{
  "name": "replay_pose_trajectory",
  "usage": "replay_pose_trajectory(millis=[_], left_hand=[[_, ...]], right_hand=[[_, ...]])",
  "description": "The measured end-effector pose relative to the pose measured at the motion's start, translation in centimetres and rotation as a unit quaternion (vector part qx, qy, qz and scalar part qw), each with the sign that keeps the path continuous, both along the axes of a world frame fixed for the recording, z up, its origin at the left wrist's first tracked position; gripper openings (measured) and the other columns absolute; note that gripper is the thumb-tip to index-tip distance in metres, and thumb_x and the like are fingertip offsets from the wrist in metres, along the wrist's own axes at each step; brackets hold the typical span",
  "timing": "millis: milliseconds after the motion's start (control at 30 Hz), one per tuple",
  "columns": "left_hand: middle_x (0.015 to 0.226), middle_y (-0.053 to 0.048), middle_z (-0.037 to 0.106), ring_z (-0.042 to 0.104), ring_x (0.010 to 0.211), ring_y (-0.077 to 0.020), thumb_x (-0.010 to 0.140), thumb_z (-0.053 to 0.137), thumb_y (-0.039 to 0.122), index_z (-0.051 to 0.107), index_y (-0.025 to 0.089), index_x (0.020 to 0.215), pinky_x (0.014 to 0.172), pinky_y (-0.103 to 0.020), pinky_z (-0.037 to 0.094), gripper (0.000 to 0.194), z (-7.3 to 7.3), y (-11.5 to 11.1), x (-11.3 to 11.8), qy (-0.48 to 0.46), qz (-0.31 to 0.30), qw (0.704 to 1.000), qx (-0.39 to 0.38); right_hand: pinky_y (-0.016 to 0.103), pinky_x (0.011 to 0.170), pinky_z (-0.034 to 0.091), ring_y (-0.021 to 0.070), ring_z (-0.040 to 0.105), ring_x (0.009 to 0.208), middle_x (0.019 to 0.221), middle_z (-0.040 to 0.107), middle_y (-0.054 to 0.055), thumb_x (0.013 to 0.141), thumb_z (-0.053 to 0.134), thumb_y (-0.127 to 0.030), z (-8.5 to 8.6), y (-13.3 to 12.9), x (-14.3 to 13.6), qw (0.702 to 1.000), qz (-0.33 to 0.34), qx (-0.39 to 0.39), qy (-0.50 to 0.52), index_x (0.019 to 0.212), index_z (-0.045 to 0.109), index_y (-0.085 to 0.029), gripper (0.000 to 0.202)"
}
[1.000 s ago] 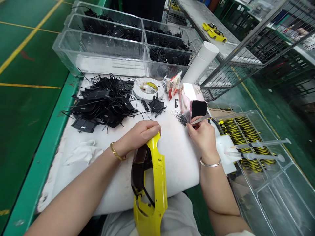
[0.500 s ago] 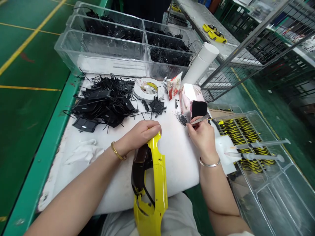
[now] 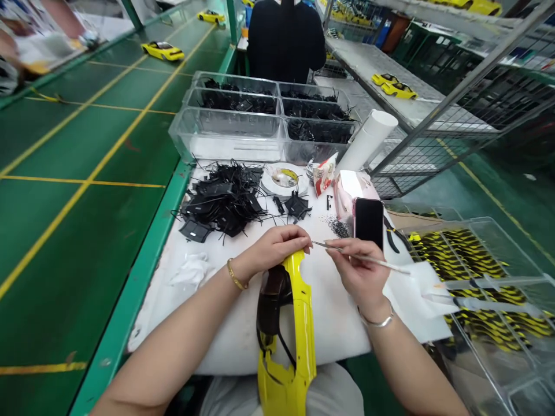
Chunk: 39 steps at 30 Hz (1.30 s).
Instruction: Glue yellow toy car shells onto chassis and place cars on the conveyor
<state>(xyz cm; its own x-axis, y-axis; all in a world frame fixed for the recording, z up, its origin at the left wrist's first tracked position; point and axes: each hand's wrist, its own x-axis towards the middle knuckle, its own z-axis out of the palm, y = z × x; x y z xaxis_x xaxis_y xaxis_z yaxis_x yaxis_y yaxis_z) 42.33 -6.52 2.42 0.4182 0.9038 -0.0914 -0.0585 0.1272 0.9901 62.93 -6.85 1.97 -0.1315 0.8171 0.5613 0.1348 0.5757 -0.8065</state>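
Note:
My left hand (image 3: pixel 280 247) is closed around the far end of a yellow model car body (image 3: pixel 306 323), which stands tilted over my lap with a dark brown part inside it. In my right hand (image 3: pixel 362 274) I pinch thin metal tweezers (image 3: pixel 390 266). Their tip points left, close to my left fingertips at the end of the car body. Whether the tip carries a tiny piece is too small to tell. Beyond my right hand lie a scatter of tiny black pieces (image 3: pixel 338 226) and a phone (image 3: pixel 368 221).
A heap of black wired parts (image 3: pixel 221 199) lies left on the white work mat (image 3: pixel 234 346), near a tape roll (image 3: pixel 284 178). Behind stands a clear divided bin (image 3: pixel 234 124). Pliers (image 3: pixel 392 234), syringes (image 3: pixel 489 303) and a tray of yellow-black parts (image 3: pixel 477 219) are right. A person (image 3: pixel 284 40) sits ahead.
My right hand has brought the tweezers from the tiny black pieces leftward to the end of the car body. The camera view has tilted up and turned left. My left hand keeps its hold.

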Motion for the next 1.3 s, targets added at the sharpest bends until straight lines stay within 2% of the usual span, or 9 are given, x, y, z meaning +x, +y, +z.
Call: replay_pose_trajectory(millis=[100, 200, 367, 533, 700, 933, 1300], left_hand=[[0.073, -0.002, 0.061, 0.045, 0.059, -0.0103, 0.091, 0.052, 0.046, 0.062, 0.015, 0.076, 0.056, -0.023, 0.035, 0.036, -0.3, 0.0, 0.1, -0.030, 0.012, 0.999, -0.008], [0.074, -0.002, 0.061, 0.048, 0.063, -0.0119, 0.091, 0.051, 0.047, 0.062, 0.015, 0.074, 0.061, -0.024, 0.037, 0.038, -0.4, 0.0, 0.2, -0.039, 0.017, 0.999, 0.002], [0.075, -0.002, 0.060, 0.048, 0.064, -0.0117, 0.088, 0.056, 0.048, 0.063, 0.014, 0.081, 0.061, -0.024, 0.036, 0.036, 0.0, -0.1, 0.2, -0.054, -0.001, 0.998, -0.019], [0.074, -0.002, 0.058, 0.043, 0.061, -0.0109, 0.087, 0.057, 0.050, 0.063, 0.014, 0.079, 0.057, -0.024, 0.033, 0.038, -0.2, -0.1, 0.1, -0.038, -0.010, 0.999, -0.018], [0.075, -0.002, 0.057, 0.043, 0.061, -0.0113, 0.087, 0.057, 0.051, 0.064, 0.015, 0.080, 0.057, -0.024, 0.032, 0.037, -0.7, -0.1, -0.1, -0.036, -0.017, 0.999, -0.013], [0.077, -0.003, 0.059, 0.047, 0.066, -0.0126, 0.087, 0.058, 0.049, 0.063, 0.015, 0.080, 0.061, -0.025, 0.035, 0.035, -0.6, 0.0, -0.1, -0.049, -0.016, 0.999, -0.016], [0.078, -0.003, 0.060, 0.049, 0.068, -0.0133, 0.087, 0.058, 0.049, 0.063, 0.015, 0.080, 0.065, -0.025, 0.037, 0.036, -0.9, 0.0, 0.0, -0.051, -0.010, 0.999, -0.017]], right_hand=[[0.029, 0.065, 0.058, 0.0185, 0.073, 0.086, 0.093, 0.075, 0.002, 0.076, 0.071, 0.001, 0.1, -0.7, -0.7, 0.998, 0.016, 0.068, -0.003, 0.089, 0.059, -0.025, 0.031], [0.028, 0.065, 0.058, 0.0179, 0.073, 0.086, 0.093, 0.075, 0.001, 0.074, 0.070, 0.004, 0.1, -1.0, -0.8, 0.995, 0.015, 0.096, 0.006, 0.090, 0.059, -0.025, 0.035], [0.024, 0.059, 0.056, 0.0161, 0.073, 0.085, 0.094, 0.075, 0.000, 0.076, 0.070, 0.002, -0.1, -1.0, -1.1, 0.998, 0.027, 0.045, 0.025, 0.090, 0.058, -0.025, 0.032], [0.025, 0.065, 0.059, 0.0154, 0.073, 0.084, 0.091, 0.075, 0.000, 0.078, 0.071, -0.001, 0.0, -0.8, -1.5, 0.999, 0.018, 0.008, 0.046, 0.088, 0.058, -0.025, 0.029], [0.024, 0.067, 0.059, 0.0149, 0.073, 0.084, 0.090, 0.075, 0.000, 0.079, 0.071, -0.002, 0.0, -0.8, -1.6, 0.998, 0.018, -0.003, 0.059, 0.088, 0.058, -0.025, 0.027], [0.023, 0.068, 0.059, 0.0141, 0.073, 0.086, 0.092, 0.075, -0.001, 0.079, 0.070, -0.001, -0.4, -0.9, -1.3, 0.997, 0.038, -0.009, 0.059, 0.089, 0.058, -0.025, 0.029], [0.024, 0.068, 0.060, 0.0152, 0.073, 0.086, 0.092, 0.075, 0.000, 0.079, 0.070, -0.002, -0.4, -0.8, -1.4, 0.998, 0.030, -0.004, 0.054, 0.089, 0.058, -0.025, 0.028]])
